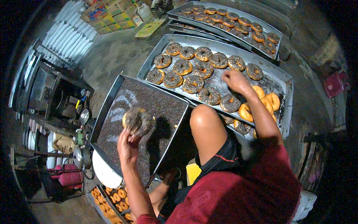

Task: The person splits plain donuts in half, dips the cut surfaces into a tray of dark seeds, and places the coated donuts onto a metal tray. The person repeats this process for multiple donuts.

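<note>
My left hand (128, 145) grips a doughnut (138, 121) by its edge, its upper face coated in dark sprinkles and blurred by motion. It is held above a deep metal tray (176, 140) filled with dark chocolate sprinkles (123, 89). Over a larger metal tray (289, 108) at the right, my right hand (236, 80) has its fingers curled together, just below a sprinkled doughnut (236, 62); the underside of the fingers is hidden. Several sprinkle-coated doughnuts (182, 67) lie in rows in that tray. Plain golden doughnuts (273, 101) are heaped beside my right forearm.
Behind, more trays (278, 56) of coated doughnuts are stacked. Plain doughnuts (121, 194) fill trays at the lower left, near a white round container (104, 171). Pots (82, 156) and a pink container (70, 174) stand left; cardboard boxes (113, 13) are piled at the back.
</note>
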`<state>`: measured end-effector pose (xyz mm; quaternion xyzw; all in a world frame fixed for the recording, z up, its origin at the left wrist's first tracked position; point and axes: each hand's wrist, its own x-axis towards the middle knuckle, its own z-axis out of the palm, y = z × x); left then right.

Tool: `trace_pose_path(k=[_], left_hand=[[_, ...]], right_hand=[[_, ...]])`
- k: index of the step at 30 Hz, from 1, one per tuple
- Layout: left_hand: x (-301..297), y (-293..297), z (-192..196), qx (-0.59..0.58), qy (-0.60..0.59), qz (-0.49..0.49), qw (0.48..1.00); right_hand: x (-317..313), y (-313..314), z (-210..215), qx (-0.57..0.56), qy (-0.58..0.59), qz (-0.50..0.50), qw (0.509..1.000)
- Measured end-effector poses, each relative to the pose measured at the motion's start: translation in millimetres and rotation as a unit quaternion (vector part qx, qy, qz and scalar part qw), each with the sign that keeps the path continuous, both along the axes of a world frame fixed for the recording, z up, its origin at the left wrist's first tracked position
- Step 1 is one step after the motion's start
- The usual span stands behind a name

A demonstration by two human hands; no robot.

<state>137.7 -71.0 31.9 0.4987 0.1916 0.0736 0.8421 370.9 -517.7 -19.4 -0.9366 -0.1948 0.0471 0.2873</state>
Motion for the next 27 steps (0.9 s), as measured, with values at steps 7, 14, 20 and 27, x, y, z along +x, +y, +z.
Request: trace_pose_path(k=[7, 14, 20, 27], left_hand=[[118, -108, 14, -0.074, -0.085, -0.241, 0.964], [138, -164, 10, 0.006, -0.024, -0.223, 0.975], [66, -96, 5, 0.102, -0.001, -0.111, 0.989], [21, -74, -8, 0.064, -0.026, -0.050, 0.996]], right_hand=[[-18, 88, 34, 0.590, 0.429, 0.127, 0.672], [-2, 0, -12, 0.655, 0.297, -0.046, 0.693], [-18, -219, -35, 0.517, 0.132, -0.371, 0.760], [-18, -293, -82, -0.165, -0.029, -0.490, 0.855]])
